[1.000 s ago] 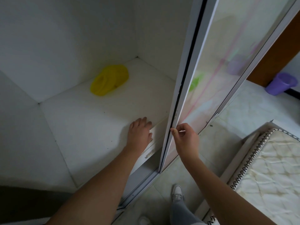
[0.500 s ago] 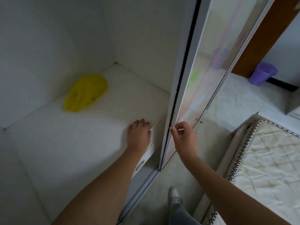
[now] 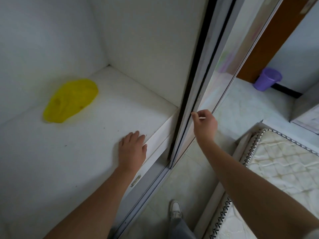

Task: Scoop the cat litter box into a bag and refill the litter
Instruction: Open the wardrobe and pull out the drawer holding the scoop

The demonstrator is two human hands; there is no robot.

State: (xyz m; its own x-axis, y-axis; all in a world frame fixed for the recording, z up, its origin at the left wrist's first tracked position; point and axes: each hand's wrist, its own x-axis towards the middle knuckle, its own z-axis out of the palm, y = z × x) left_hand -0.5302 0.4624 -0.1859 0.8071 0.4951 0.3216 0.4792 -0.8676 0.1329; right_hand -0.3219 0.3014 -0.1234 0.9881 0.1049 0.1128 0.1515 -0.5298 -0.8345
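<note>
A crumpled yellow plastic bag lies at the back left of a white wardrobe shelf. My left hand rests flat on the shelf near its front edge, fingers apart and holding nothing. My right hand is closed on the edge of the sliding mirrored door, thumb on the frame. No litter box or scoop is in view.
A purple plastic bin stands on the tiled floor by a brown door at the far right. A quilted mattress lies at the lower right. My foot in a white shoe stands on the floor below the door track.
My view has swung so the yellow bag sits further left. The right hand stays on the door edge and the left hand stays flat on the shelf.
</note>
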